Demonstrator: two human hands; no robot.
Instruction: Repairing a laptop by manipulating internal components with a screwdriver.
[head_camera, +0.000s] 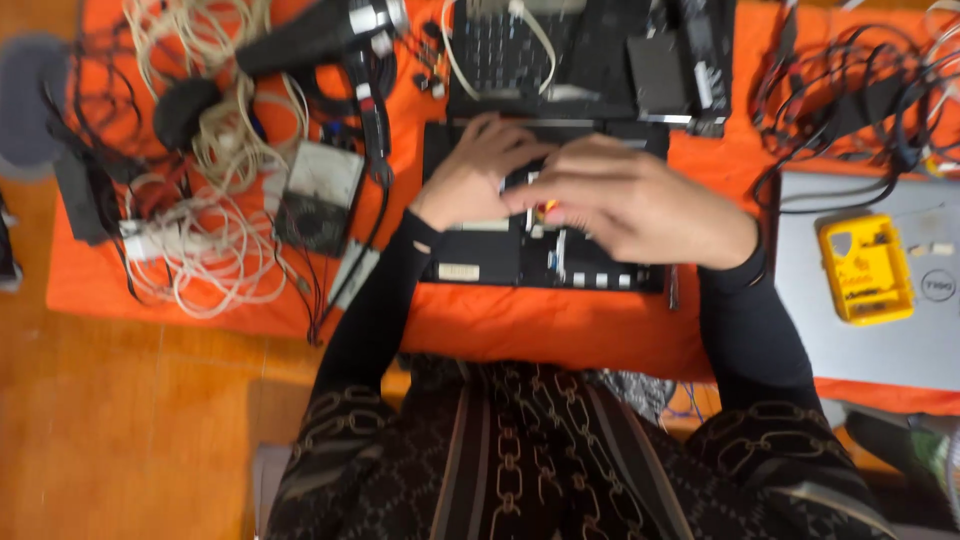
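Note:
A black opened laptop base (470, 255) lies on the orange cloth (560, 330) in front of me, its insides showing. My left hand (475, 165) rests on its upper left part, fingers curled down onto it. My right hand (640, 205) lies over the middle, fingers pointing left and pinched around a small red and yellow item (548, 209), possibly a tool tip; the blur keeps me from telling what it is. The two hands nearly touch. A black keyboard panel (510, 50) sits just beyond the base.
White and black cables (215, 140) pile up at the left with a multimeter (320, 195) and a black hair-dryer-shaped tool (310, 40). A grey closed laptop (880, 300) at the right carries a yellow bit case (865, 268). More cables (860, 100) lie far right.

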